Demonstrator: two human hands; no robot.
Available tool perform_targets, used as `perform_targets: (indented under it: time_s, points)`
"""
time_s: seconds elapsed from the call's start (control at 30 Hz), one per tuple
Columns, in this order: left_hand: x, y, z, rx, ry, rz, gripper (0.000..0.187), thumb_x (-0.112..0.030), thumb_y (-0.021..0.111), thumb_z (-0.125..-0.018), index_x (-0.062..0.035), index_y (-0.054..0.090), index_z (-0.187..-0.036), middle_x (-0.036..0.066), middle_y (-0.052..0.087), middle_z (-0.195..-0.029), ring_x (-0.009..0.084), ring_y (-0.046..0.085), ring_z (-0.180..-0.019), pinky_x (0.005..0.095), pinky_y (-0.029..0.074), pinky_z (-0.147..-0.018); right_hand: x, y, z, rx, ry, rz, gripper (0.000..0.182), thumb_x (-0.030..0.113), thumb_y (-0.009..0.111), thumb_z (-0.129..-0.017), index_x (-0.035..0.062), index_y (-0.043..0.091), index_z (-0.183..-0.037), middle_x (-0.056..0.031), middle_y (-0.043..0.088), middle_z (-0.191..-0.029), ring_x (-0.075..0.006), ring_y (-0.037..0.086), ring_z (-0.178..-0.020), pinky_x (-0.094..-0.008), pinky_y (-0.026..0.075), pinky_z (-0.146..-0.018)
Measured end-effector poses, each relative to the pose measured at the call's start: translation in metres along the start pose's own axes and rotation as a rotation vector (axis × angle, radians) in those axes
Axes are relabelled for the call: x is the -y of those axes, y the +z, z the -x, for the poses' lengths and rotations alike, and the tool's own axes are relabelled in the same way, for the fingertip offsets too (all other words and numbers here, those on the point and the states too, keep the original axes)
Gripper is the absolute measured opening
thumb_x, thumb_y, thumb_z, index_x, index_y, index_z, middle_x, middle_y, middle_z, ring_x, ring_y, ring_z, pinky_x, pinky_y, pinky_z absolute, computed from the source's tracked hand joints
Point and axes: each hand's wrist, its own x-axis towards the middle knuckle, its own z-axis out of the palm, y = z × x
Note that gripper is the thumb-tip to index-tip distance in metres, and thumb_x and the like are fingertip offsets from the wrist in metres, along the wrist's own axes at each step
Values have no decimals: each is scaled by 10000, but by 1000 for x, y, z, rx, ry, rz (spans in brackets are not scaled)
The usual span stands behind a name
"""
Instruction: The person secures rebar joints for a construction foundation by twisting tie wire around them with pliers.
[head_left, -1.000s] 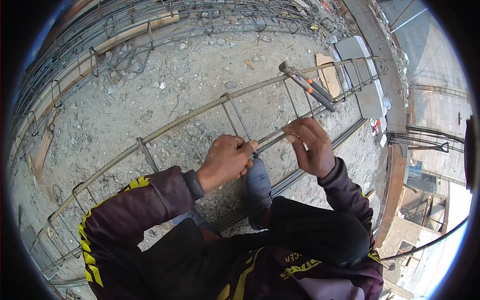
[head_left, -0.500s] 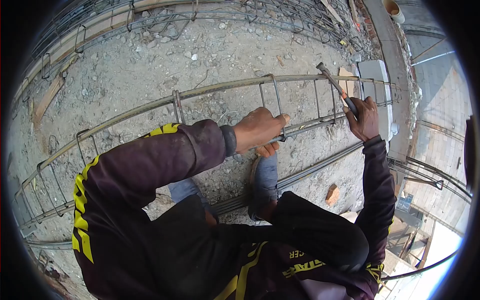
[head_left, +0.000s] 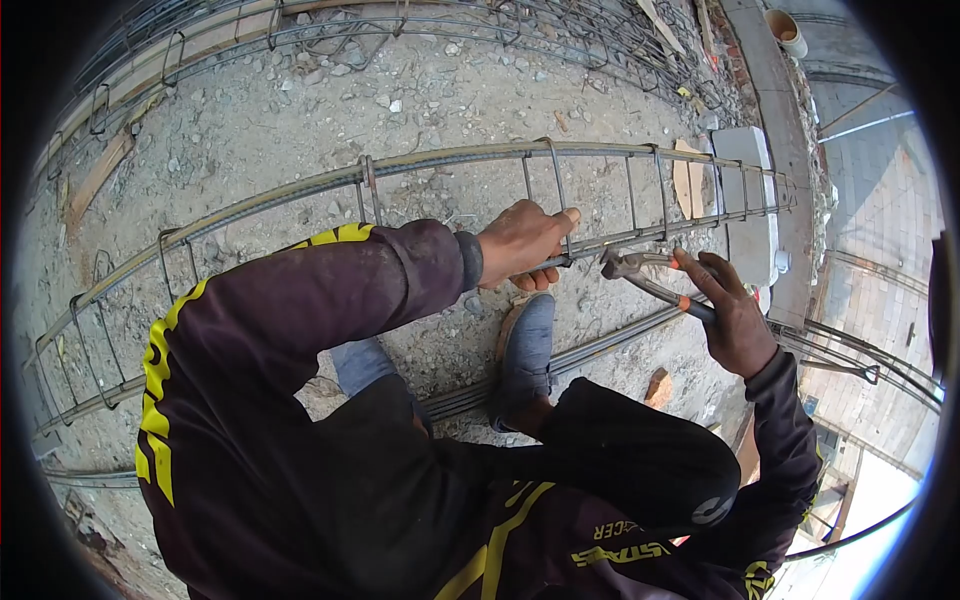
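Note:
My left hand [head_left: 522, 245] is closed around the near bar of a long rebar cage [head_left: 440, 160], right beside a stirrup [head_left: 557, 185]. Its thumb points towards that stirrup. In my right hand [head_left: 738, 315] is a pair of end-cutting pincers [head_left: 645, 280] with black and orange handles, and the handles are spread apart. The pincer head lies just below the near bar, a short way right of my left hand. Whether its jaws touch any wire cannot be made out.
Loose steel bars [head_left: 630, 335] run along the ground beside my shoe [head_left: 527, 340]. More rebar cages [head_left: 330, 40] lie across the rubble at the far side. A pale block [head_left: 748, 190] sits under the cage's right end. A brick piece [head_left: 658, 388] lies near my knee.
The pincers have swung down from above the cage's far bar to below the near bar, and their handles have spread. My left hand keeps its hold on the cage.

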Motion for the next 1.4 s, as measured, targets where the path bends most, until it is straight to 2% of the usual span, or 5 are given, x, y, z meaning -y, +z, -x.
perform_targets:
  time_s: [0.17,0.57,0.87,1.07,1.4]
  points:
    - [0,-1,0,-6,-6,7,691,-472,458,-1028,211,542,-1087,197,640,-764,198,622,-554,310,502,-454,22,4,-10,-241,-10,629,948,-138,550,-734,385,383,-1508,-170,230,-1596,-388,431,-1363,-569,298,-1168]
    - [-1,-1,2,-6,4,18,699,-485,443,-1031,201,575,-1027,180,637,-736,175,602,-528,297,483,-430,42,4,-11,-310,-55,832,829,-52,552,-824,409,399,-1495,-149,273,-1584,-358,394,-1405,-611,223,-1179]
    - [0,-1,2,-6,7,15,686,-474,428,-1037,192,584,-999,178,639,-734,173,604,-524,301,501,-441,57,-5,-3,-217,-1,801,707,36,580,-845,373,487,-1460,-102,495,-1355,-247,550,-1083,-452,400,-954]
    - [0,0,1,5,19,-13,666,-464,427,-1038,178,598,-977,179,642,-727,185,625,-537,304,515,-446,40,-32,-41,-380,-400,877,390,116,618,-790,113,630,-1180,-34,586,-1036,-201,552,-979,-472,416,-972]
    - [4,-1,-3,-27,-23,62,638,-474,451,-1024,148,572,-957,181,638,-729,194,647,-551,293,560,-468,9,-69,-181,84,-848,685,382,149,748,-603,106,641,-967,-32,572,-850,-237,624,-840,-377,536,-751]
